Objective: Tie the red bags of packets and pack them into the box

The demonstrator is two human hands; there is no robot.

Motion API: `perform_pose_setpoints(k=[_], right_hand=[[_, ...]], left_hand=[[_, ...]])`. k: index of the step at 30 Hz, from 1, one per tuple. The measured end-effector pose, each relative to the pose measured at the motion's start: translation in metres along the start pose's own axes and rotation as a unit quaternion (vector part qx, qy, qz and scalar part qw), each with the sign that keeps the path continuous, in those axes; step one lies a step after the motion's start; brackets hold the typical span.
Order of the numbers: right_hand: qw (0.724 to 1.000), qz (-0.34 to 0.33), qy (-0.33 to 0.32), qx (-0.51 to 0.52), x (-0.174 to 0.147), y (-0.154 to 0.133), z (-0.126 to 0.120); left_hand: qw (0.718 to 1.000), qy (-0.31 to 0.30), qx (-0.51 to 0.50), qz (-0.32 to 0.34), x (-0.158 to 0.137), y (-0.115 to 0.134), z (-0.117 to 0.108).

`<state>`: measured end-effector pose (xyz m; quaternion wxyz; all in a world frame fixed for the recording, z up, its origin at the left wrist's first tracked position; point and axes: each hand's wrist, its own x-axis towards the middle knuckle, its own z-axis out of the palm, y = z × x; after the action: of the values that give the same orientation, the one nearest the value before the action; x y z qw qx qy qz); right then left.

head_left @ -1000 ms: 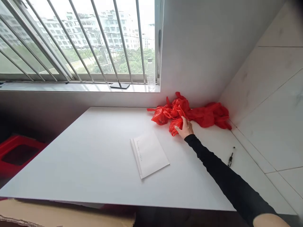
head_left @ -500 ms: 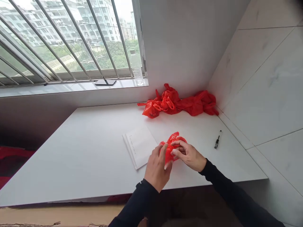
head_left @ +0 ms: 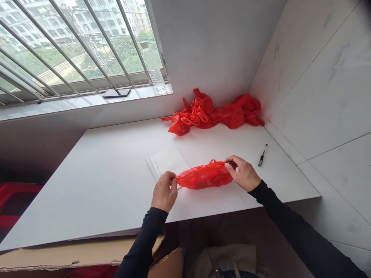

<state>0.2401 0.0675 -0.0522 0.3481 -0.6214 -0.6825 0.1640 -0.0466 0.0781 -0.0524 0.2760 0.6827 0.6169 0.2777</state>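
Note:
A red plastic bag [head_left: 205, 177] is stretched sideways between my two hands, over the front part of the white table [head_left: 110, 173]. My left hand [head_left: 165, 190] pinches its left end. The right end is gripped between the thumb and fingers of my right hand [head_left: 242, 172]. A small loop of the bag sticks up near its top edge. Behind the bag lies a white notebook [head_left: 166, 158] with a line of small print, partly covered by the bag and my left hand.
More crumpled red bags [head_left: 214, 112] lie along the wall. A pen [head_left: 262, 157] rests on the right. On the windowsill are a phone [head_left: 116, 93] and a clear bottle [head_left: 155, 71]. A cardboard box [head_left: 63, 253] stands below the table's front edge.
My hands have moved apart, the left one leftward and the right one slightly right. The red bag has gone from a bunched shape to a long stretched one. The view has shifted a little.

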Motion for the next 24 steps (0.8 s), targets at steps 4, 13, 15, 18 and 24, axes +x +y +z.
perform_pose_setpoints(k=[4,13,15,18,24], right_hand=[[0.999,-0.028,-0.03,-0.018,-0.007,-0.006,-0.001],[0.991,0.103,0.018,0.084,-0.019,-0.007,-0.017],[0.989,0.107,0.032,0.098,-0.023,-0.007,-0.022],[0.995,0.066,0.02,0.079,-0.023,-0.02,-0.024],[0.998,0.005,0.008,0.066,-0.016,-0.049,-0.032]], left_hand=[[0.992,0.003,0.012,0.126,-0.005,0.015,0.004],[0.988,0.074,-0.019,0.134,0.003,0.029,0.0],[0.988,0.106,-0.043,0.103,-0.002,0.028,-0.007],[0.987,0.124,-0.015,0.106,-0.013,0.039,-0.009],[0.995,-0.018,-0.067,0.07,-0.024,0.06,-0.008]])
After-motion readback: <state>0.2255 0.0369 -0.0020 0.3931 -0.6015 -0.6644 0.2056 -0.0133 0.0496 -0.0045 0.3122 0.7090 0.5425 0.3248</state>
